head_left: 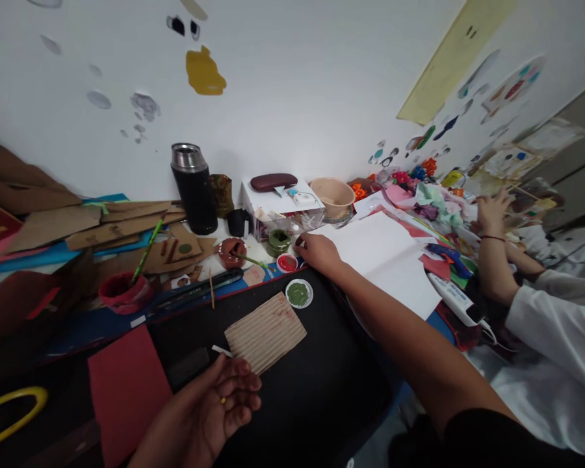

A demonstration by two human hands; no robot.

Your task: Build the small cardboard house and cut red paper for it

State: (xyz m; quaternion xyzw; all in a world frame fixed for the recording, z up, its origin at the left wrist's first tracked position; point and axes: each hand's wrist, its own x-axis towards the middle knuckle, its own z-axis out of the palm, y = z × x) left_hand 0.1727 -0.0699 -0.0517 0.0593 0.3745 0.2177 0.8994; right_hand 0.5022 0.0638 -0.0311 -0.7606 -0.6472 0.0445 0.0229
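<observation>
My left hand (224,403) is palm up at the front of the black mat, its fingers loosely curled and apart. A tiny yellow spot (223,400) shows on its fingers. Just past the thumb tip lies a short white strip (221,351); I cannot tell whether they touch. Beside those fingers is a piece of corrugated cardboard (266,331) with reddish smears. My right hand (319,252) reaches forward, fingers bent together next to a small cap of red paint (287,262) and a green paint jar (279,243). What its fingertips hold is hidden. A cap of green paint (299,294) sits by the cardboard's corner.
Red paper (129,393) and a yellow loop handle (14,409) are at left. Behind stand a red pot (125,292) with a green brush (149,250), a black flask (195,188) and a bowl (332,197). White paper (380,253) lies right, near another person's hand (494,211).
</observation>
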